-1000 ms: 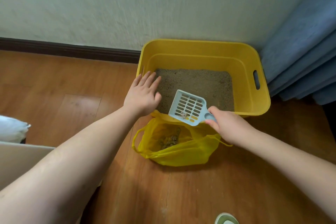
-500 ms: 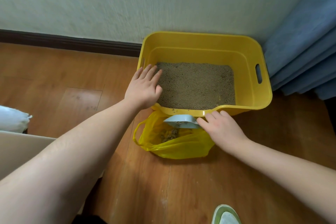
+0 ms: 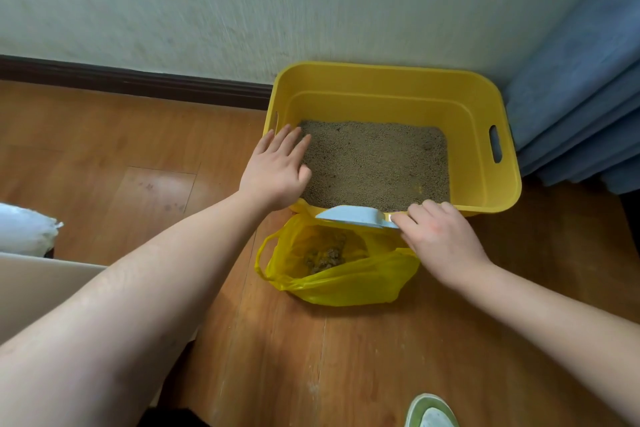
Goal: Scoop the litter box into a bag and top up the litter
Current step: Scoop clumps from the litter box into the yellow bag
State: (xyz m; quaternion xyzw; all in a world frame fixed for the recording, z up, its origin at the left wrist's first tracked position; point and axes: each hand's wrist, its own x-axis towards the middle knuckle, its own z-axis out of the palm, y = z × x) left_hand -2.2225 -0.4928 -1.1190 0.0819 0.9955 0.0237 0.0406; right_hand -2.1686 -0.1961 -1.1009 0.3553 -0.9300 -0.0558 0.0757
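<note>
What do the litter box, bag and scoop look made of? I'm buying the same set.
Litter box: rigid yellow plastic, smooth semi-gloss, with moulded rim and handle slots. Bag: thin translucent yellow plastic film, crinkled and shiny, clumps showing through. Scoop: probably hard pale blue plastic, matte; only its edge shows in the right hand.

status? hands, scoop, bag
Left hand flat on box rim. Right hand holds scoop, tipped over open bag; clumps inside. Nothing in the way.

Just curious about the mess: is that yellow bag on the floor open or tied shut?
Open. The yellow bag has its mouth spread wide under the scoop, with brownish clumps visible inside.
</note>
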